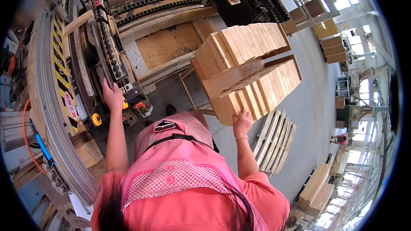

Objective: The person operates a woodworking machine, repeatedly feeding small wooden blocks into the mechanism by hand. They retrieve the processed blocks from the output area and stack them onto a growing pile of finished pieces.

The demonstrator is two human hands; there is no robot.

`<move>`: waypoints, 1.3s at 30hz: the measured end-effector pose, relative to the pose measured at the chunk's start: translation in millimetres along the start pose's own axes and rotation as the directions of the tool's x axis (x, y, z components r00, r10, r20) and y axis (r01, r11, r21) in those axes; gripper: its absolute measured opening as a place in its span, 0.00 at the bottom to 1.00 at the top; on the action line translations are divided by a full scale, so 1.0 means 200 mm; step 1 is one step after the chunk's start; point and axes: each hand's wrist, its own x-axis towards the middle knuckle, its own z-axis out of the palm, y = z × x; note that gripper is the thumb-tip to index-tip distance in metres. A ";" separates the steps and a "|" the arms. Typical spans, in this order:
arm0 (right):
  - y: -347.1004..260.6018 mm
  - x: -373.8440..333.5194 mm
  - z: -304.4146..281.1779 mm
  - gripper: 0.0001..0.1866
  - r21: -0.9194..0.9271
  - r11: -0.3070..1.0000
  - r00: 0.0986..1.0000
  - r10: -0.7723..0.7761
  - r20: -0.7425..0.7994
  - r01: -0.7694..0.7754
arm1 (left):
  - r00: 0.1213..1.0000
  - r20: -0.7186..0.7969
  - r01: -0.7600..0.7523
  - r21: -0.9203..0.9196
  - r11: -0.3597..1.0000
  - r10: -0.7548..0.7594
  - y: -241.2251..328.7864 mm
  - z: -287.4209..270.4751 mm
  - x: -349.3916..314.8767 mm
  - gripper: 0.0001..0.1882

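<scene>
My left hand (113, 97) reaches to the front end of the machine's rail, beside a row of dark rollers (112, 60). Its thumb and fingers are apart, and I see nothing held in them. At the near end of a stack of pale wooden boards (261, 92), my right hand (242, 123) has its fingers bent over the edge of a wooden board (223, 110). The boards stand on edge in two rows, side by side, on a wooden stand (188, 86). A single wooden piece (79, 22) lies across the machine's rails.
A yellow-and-black striped strip (60, 60) runs along the machine at left, with a yellow knob (96, 119) near its end. Behind the boards lies a sawdust-covered bed (169, 46). A slatted pallet (275, 142) and stacked timber (316, 186) rest on the floor at right.
</scene>
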 end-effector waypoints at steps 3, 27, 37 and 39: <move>-0.03 0.01 -0.03 0.24 0.002 0.999 0.998 0.052 0.032 -0.052 | 1.000 -0.004 -0.010 0.018 1.000 0.010 0.02 -0.01 -0.01 0.26; -1.09 0.75 -0.44 0.28 0.229 0.667 0.704 -0.690 -0.170 0.709 | 0.999 -0.032 -0.038 -0.008 0.999 0.038 0.03 -0.02 -0.04 0.26; -2.59 1.27 -0.39 0.25 0.366 -0.031 0.121 -0.916 -0.383 0.930 | 0.996 -0.009 0.092 -0.104 0.990 -0.094 0.11 -0.07 -0.06 0.27; -2.90 1.30 -0.36 0.24 0.339 -0.096 0.041 -0.926 -0.376 0.936 | 0.996 -0.034 0.084 -0.100 0.991 -0.088 0.10 -0.08 -0.07 0.26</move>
